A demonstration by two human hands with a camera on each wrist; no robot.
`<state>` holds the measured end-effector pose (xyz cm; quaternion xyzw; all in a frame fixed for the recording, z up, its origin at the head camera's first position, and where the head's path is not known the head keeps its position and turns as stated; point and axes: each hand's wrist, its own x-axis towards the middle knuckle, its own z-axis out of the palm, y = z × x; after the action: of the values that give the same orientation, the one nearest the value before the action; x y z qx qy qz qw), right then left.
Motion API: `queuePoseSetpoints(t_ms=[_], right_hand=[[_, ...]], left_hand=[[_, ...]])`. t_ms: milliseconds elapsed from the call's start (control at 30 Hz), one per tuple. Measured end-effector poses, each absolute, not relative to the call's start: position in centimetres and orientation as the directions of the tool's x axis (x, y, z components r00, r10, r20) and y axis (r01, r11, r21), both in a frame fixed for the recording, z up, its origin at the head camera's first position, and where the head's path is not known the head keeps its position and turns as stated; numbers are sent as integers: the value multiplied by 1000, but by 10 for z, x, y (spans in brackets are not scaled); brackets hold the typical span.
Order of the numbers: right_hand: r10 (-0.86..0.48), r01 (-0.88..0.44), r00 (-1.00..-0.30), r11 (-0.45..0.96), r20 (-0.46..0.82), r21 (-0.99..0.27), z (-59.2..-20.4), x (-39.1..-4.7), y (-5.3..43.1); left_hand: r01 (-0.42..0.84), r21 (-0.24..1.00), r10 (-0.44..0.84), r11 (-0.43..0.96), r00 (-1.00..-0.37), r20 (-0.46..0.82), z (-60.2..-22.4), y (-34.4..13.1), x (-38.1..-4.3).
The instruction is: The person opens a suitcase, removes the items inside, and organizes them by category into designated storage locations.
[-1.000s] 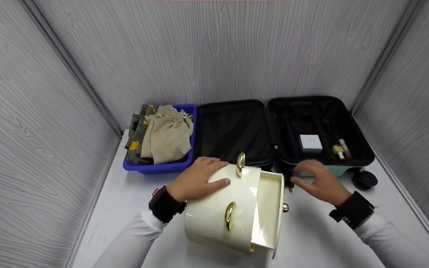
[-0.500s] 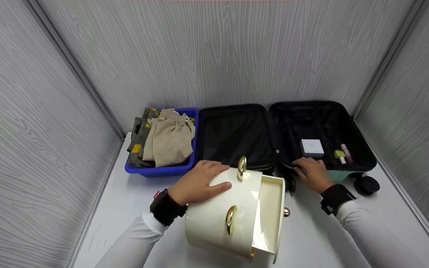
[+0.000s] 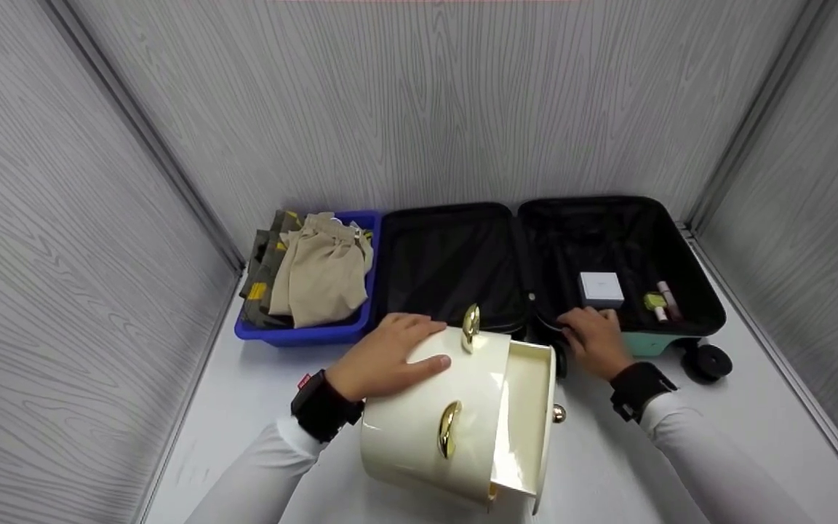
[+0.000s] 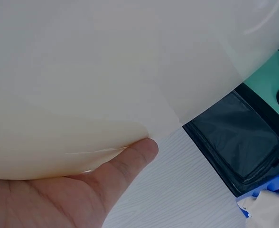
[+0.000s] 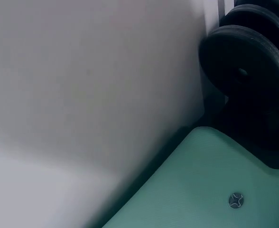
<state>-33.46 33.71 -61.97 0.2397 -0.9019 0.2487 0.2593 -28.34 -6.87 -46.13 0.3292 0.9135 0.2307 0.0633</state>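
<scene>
My left hand (image 3: 393, 356) lies over the curved top of a cream storage box (image 3: 426, 422), fingers extended. The left wrist view shows the thumb along the box's smooth surface. Two gold handles (image 3: 448, 429) stand up from the box, and its drawer (image 3: 528, 415) is pulled out on the right side, with a round knob (image 3: 559, 413). My right hand (image 3: 597, 342) grips the front rim of the opened suitcase's right half, fingertips over the edge. The suitcase (image 3: 455, 262) is black inside with a green shell (image 5: 191, 185); the right fingers are outside the right wrist view.
Inside the suitcase's right half lie a small white box (image 3: 601, 290), a yellow-green item (image 3: 654, 302) and a pink tube (image 3: 669, 300). A blue basket (image 3: 302, 335) of folded clothes (image 3: 324, 273) stands at the left. Black wheels (image 3: 706, 362) jut from the suitcase. Grey walls enclose the table.
My right hand has come down from beside the open drawer onto the suitcase's front rim and taken hold of it. My left hand has stayed on the cream box.
</scene>
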Motion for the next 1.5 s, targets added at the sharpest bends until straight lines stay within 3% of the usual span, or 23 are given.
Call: queuePoseSetpoints(t_ms=[267,500,667,933,1100,1233,1500], right_hand=[[-362,-599,-736,742,572,-302,-621,-338,309],[-424,-561,-817,744,392,-364,-597,-339,294],[-454,-538,-841,752,294,-381,-565,-363,308],[-382,-441,-889,864,254,-244,-541,-419,345],[-376,-388,-921,912,106,-135,-538,-440,356],[-387,-385,-922,919,-11,-89,-536,-454,361],[-392,-389,-913,920,-110,-50,-558,-460,367]], left_hand=[[573,470,630,672,-775,44,-460,-72,-282],[555,462,611,692,-791,35,-458,-79,-275],[545,469,603,695,-797,33,-456,-82,-269],[551,462,606,695,-794,36,-458,-86,-265],[553,459,604,695,-796,43,-458,-85,-261],[555,463,607,691,-793,45,-459,-82,-258],[566,451,617,689,-786,43,-459,-80,-250]])
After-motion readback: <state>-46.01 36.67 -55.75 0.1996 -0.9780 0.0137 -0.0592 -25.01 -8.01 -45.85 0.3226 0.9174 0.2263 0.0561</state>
